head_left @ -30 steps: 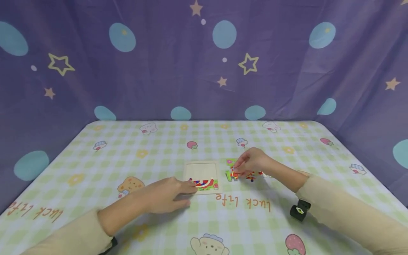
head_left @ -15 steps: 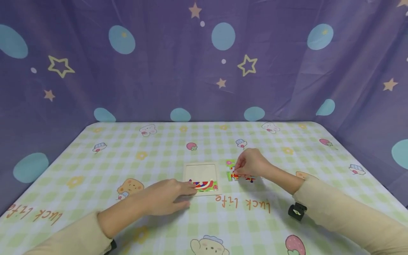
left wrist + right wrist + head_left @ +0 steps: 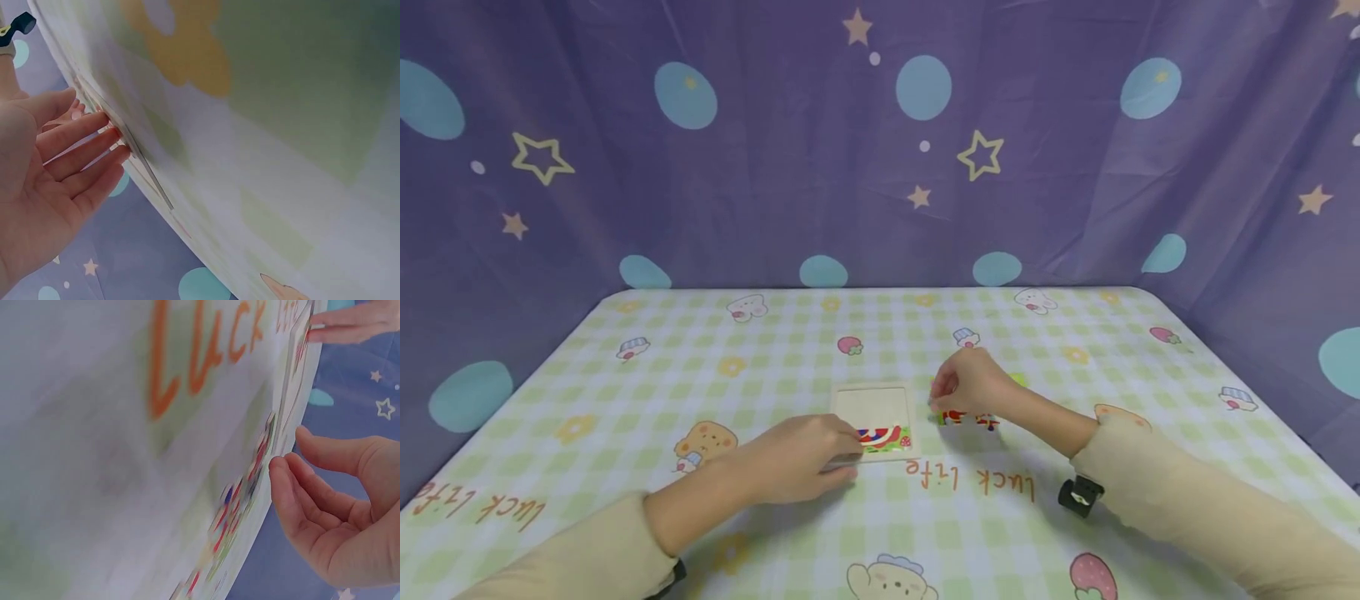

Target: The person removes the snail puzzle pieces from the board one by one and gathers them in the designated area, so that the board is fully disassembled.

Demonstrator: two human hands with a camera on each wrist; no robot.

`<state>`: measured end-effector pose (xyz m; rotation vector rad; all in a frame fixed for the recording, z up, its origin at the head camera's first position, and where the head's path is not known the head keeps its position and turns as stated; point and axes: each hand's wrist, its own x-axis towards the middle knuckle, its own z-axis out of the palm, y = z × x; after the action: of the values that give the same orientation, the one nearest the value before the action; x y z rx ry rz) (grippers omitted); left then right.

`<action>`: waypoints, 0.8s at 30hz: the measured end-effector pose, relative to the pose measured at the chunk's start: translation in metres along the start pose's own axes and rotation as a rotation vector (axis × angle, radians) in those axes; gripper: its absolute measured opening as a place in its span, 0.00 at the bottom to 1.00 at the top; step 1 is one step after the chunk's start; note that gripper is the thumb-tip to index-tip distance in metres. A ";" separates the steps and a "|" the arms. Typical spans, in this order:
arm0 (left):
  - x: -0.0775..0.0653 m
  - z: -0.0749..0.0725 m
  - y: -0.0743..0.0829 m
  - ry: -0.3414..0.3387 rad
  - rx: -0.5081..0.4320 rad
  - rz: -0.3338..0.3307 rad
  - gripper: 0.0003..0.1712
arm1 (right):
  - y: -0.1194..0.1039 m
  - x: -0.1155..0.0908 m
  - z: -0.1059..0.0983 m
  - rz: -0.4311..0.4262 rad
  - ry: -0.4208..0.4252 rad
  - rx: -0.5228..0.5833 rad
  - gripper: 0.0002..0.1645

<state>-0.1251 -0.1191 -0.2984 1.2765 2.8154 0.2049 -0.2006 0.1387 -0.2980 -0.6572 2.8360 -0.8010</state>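
Observation:
My left hand (image 3: 808,458) rests its fingertips on the left edge of a shallow wooden puzzle tray (image 3: 872,406). In the left wrist view its fingers (image 3: 81,147) are extended against the tray's edge. Red, blue and green puzzle pieces (image 3: 887,437) lie along the tray's near side; part of them is under my fingers. Right of the tray, my right hand (image 3: 973,383) hovers over loose puzzle pieces (image 3: 968,419), hiding some. In the right wrist view, thumb and bent fingers (image 3: 284,484) stand apart, and no piece shows between them.
A checked tablecloth (image 3: 775,342) with printed animals, fruit and lettering covers the table. Behind it hangs a purple curtain (image 3: 805,167) with stars and blue spots. A black wrist device (image 3: 1081,495) sits below my right sleeve.
My right hand has moved a little left toward the tray, away from the red piece its fingertips were at; more loose pieces are now covered by it. The left hand has barely shifted.

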 end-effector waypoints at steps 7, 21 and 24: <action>0.005 0.003 0.001 0.008 0.007 -0.018 0.12 | -0.023 0.008 0.013 -0.133 -0.114 -0.010 0.05; 0.007 -0.001 0.003 -0.091 -0.047 -0.047 0.27 | -0.040 0.017 0.027 -0.204 -0.183 -0.087 0.08; 0.004 -0.001 0.004 -0.142 -0.065 -0.048 0.30 | -0.041 0.017 0.028 -0.208 -0.179 -0.084 0.08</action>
<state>-0.1246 -0.1136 -0.2972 1.1605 2.6938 0.1940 -0.1938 0.0866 -0.3007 -0.9964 2.6806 -0.6176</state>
